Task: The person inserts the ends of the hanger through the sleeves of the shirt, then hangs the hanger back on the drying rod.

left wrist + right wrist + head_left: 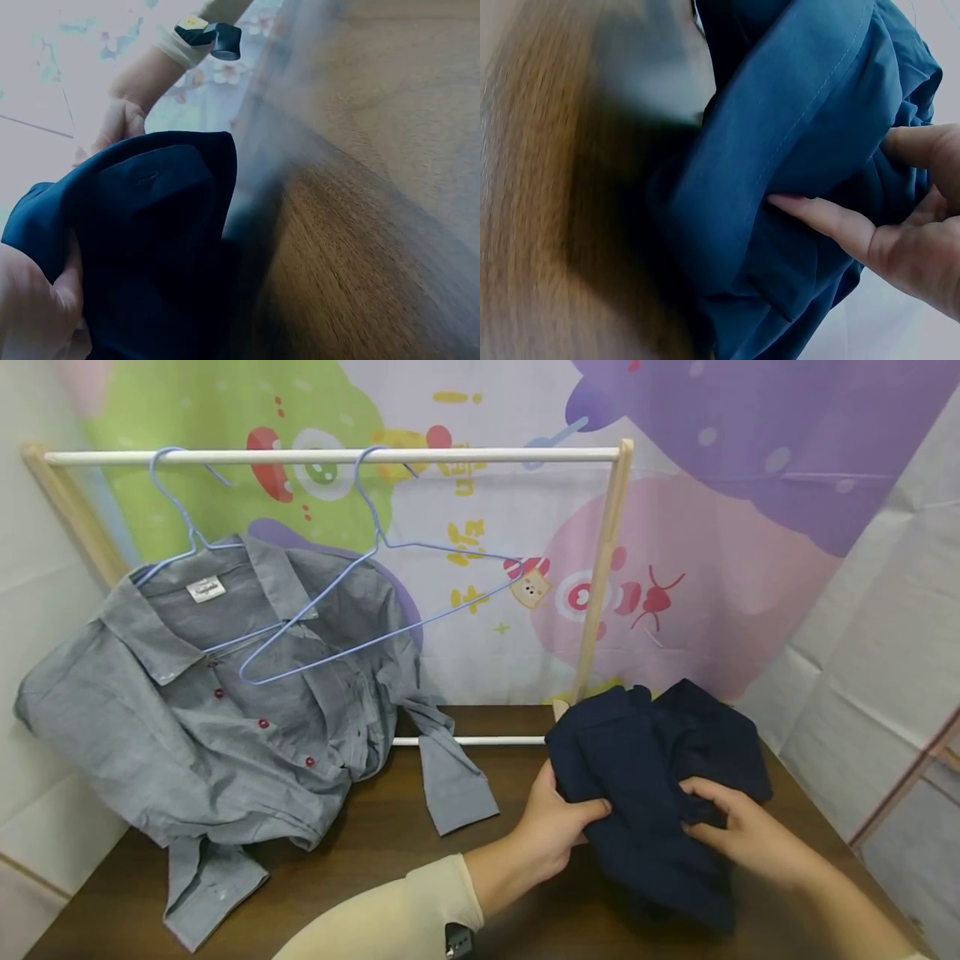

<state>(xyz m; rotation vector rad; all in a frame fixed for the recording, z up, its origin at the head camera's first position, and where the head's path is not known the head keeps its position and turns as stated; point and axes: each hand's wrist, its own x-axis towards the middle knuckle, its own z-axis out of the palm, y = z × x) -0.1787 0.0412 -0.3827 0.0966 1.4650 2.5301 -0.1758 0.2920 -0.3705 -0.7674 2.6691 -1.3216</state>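
A bunched dark navy garment (626,768) is held up over the right part of the table. It has a stitched seam in the right wrist view and a small slit like a buttonhole in the left wrist view. My left hand (551,827) grips its left side, thumb on top of the cloth and the other fingers hidden behind. On the right side, my right hand (757,839) pinches a fold between thumb and fingers. A bare blue wire hanger (390,632) hangs from the rack's white rail (480,456), left of both hands.
A grey shirt (172,727) with red buttons hangs on another blue hanger (180,514) at the left, its sleeves reaching the brown table (390,877). The rack's wooden right post (603,568) stands just behind the navy garment. A printed cartoon curtain (750,568) covers the back.
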